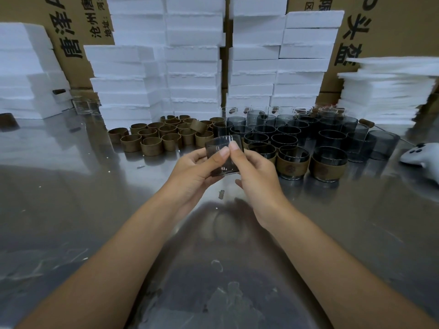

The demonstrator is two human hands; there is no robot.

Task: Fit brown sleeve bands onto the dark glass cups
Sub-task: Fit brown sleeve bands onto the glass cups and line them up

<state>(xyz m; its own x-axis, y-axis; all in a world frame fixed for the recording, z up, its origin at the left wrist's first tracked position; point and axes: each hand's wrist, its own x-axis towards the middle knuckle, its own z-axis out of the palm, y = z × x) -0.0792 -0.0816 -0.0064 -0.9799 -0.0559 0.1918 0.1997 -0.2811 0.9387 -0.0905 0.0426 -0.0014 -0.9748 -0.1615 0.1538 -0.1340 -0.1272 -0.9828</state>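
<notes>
A reflective steel table (71,186) fills the view, backed by printed cardboard cartons (392,24) and tall stacks of white foam blocks (194,67). A crowd of bare dark glass cups (285,131) stands at centre right, with loose brown sleeve bands (166,134) clustered just to its left. Three sleeved cups (329,166) stand at the crowd's near edge. The left hand (192,172) and right hand (256,172) grip one unsleeved cup (222,150) above the table, thumbs meeting on its near wall. A white controller (420,155) lies far right.
</notes>
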